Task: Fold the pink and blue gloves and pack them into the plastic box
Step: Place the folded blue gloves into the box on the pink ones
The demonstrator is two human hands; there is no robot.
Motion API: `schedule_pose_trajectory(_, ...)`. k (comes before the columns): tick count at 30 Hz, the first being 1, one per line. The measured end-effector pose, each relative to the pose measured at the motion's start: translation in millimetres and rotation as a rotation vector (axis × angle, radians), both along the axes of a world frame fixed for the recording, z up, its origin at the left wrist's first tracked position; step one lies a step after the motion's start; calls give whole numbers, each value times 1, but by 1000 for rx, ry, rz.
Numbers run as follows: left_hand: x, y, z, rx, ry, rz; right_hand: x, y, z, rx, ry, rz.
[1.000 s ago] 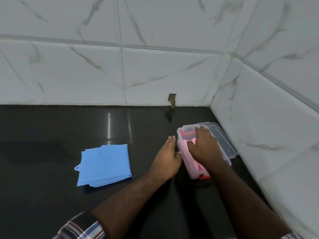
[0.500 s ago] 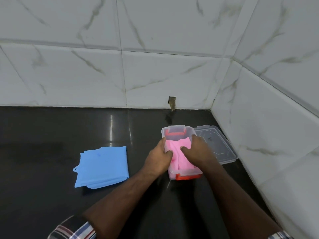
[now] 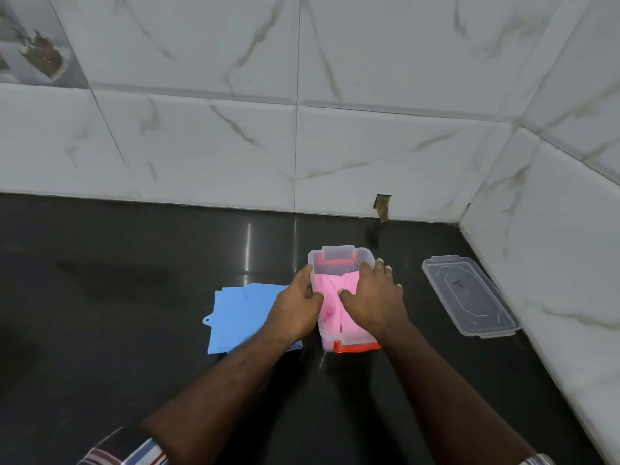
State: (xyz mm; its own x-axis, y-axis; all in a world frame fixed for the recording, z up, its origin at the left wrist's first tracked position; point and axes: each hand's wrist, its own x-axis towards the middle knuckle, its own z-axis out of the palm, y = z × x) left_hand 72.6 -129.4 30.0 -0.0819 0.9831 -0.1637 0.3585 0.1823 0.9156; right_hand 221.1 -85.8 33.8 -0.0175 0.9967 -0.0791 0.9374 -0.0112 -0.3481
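Note:
The clear plastic box (image 3: pixel 338 259) with orange latches stands on the black counter. Folded pink gloves (image 3: pixel 330 298) lie inside it. My left hand (image 3: pixel 295 307) grips the box's left wall, its thumb over the rim on the pink gloves. My right hand (image 3: pixel 372 298) lies flat across the box, with its thumb pressing the pink gloves and its fingers reaching the right rim. Folded blue gloves (image 3: pixel 240 312) lie on the counter just left of the box, partly hidden under my left hand and forearm.
The box's clear lid (image 3: pixel 469 297) lies on the counter to the right, near the tiled side wall (image 3: pixel 553 263). A tiled back wall (image 3: pixel 302 156) with a small hole (image 3: pixel 382 204) runs along the far edge of the counter.
The box has been turned and slid left, away from the lid and up beside the blue gloves. My left hand went from lying flat beside the box to gripping its wall.

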Motion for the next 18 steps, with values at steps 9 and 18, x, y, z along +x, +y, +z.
schedule_pose_trajectory(9,-66,5,-24,64,64,82,-91,-44,23,43,546,107)
schedule_pose_trajectory(18,-104,-25,-52,93,471,-83,-126,-52,-19,-281,425,52)
